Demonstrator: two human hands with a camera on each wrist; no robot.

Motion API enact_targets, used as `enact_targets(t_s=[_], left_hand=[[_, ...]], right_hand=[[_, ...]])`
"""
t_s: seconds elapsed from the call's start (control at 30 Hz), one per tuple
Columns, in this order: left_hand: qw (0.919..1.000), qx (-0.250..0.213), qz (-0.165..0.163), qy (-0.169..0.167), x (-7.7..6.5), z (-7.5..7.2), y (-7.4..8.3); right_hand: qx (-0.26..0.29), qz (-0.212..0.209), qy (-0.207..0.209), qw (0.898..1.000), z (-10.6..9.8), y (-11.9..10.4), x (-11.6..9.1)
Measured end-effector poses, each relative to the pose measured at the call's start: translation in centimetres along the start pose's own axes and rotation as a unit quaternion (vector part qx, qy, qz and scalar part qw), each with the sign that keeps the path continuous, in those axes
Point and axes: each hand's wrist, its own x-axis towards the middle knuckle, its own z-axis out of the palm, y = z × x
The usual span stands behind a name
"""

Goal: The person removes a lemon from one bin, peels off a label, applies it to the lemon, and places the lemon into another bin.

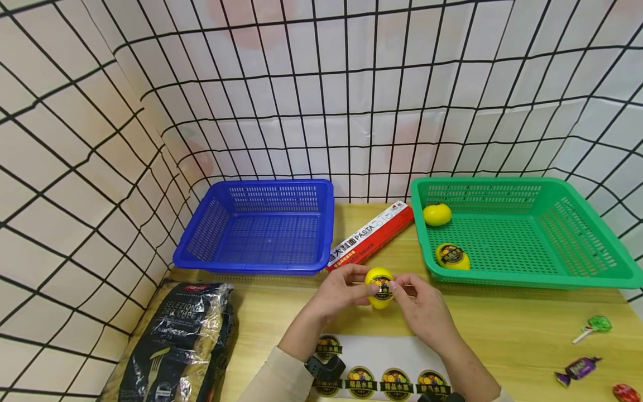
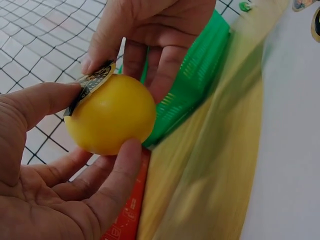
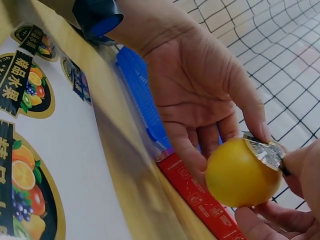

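A yellow lemon (image 1: pixel 375 274) is held between both hands above the table. My left hand (image 1: pixel 343 290) grips it, thumb on a black-and-gold fruit sticker (image 1: pixel 383 290) and fingers beneath the fruit. From the other side, my right hand (image 1: pixel 423 306) has its thumb on the sticker's edge and a finger against the lemon, as the right wrist view shows. Part of the sticker stands off the peel (image 2: pixel 112 112). Below the hands lies a white sheet (image 1: pixel 384 353) bearing several such stickers, partly hidden by the forearms.
A green basket (image 1: pixel 522 282) at right holds a plain lemon (image 1: pixel 437 214) and a stickered lemon (image 1: pixel 453 257). A blue basket (image 1: pixel 268 267) stands left, with a red-and-white pasta box (image 1: pixel 372 237) between. A black pasta bag (image 1: pixel 176 340) lies front left; a lollipop (image 1: pixel 599 324) and wrapped candies (image 1: pixel 581 368) lie right.
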Motion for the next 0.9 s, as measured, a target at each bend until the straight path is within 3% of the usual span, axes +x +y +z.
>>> enact_targets(t_s=[0.23, 0.47, 0.7, 0.9], left_hand=[[0.9992, -0.026, 0.016, -0.026, -0.3, 0.5, 0.1], [0.9941, -0.055, 0.039, -0.085, -0.8, 1.0, 0.5], [0.9933, -0.063, 0.04, -0.089, -0.8, 1.1, 0.7], [0.9931, -0.065, 0.044, -0.087, -0.8, 1.3, 0.5]], right_hand=[[0.034, 0.018, -0.012, 0.999, 0.4, 0.0, 0.1], [0.029, -0.016, 0.031, 0.999, 1.1, 0.2, -0.1], [0.036, -0.093, 0.103, 0.99, 1.6, 0.8, -0.2], [0.034, -0.146, 0.129, 0.98, 1.8, 1.4, -0.2]])
